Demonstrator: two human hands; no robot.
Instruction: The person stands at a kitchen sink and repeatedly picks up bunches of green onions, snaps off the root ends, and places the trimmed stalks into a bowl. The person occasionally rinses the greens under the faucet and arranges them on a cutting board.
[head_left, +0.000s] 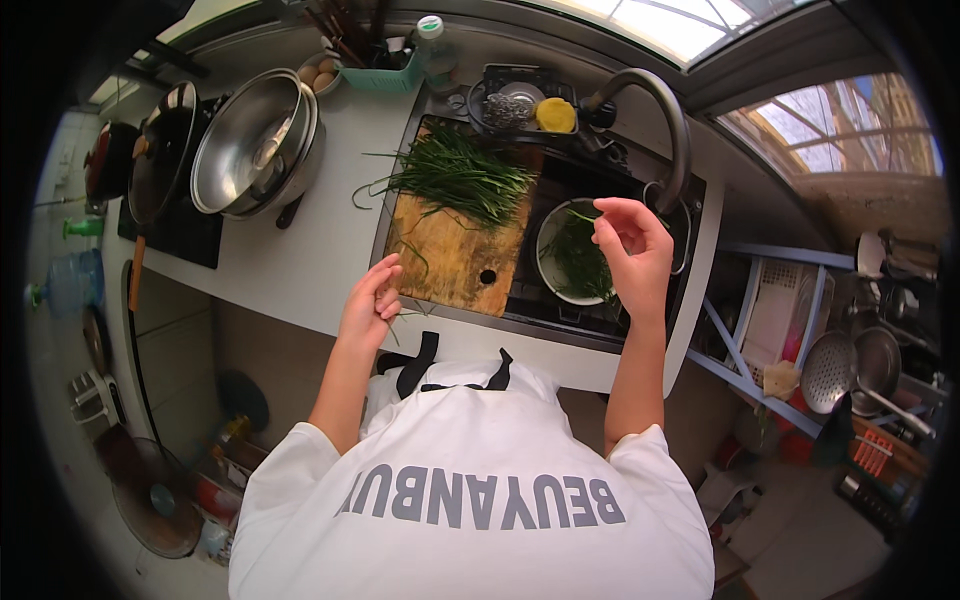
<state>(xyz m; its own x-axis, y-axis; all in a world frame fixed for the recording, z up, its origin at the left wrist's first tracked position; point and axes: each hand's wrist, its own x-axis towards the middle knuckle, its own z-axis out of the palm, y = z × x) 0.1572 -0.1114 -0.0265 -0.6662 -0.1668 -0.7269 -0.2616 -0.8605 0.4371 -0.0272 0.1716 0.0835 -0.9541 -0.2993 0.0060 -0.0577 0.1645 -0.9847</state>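
My right hand (636, 251) is over the right side of the sink, thumb and forefinger pinched on a thin green chive stalk (582, 216). Below it sits a white bowl (545, 271) with loose green chives (576, 259) inside; the hand hides part of its rim. At the front left corner of a wooden cutting board (450, 259), my left hand (371, 301) has its fingers curled. Thin green strands show beneath that hand, but whether it grips them is unclear. A thick pile of long chives (465, 174) lies across the back of the board.
A curved faucet (671, 112) arches behind the bowl. Nested steel bowls (247, 150) and a pan (161, 161) stand to the left. At the back are a rack with a steel scrubber (514, 111) and yellow sponge (556, 115), a plastic bottle (436, 56), and eggs (322, 81).
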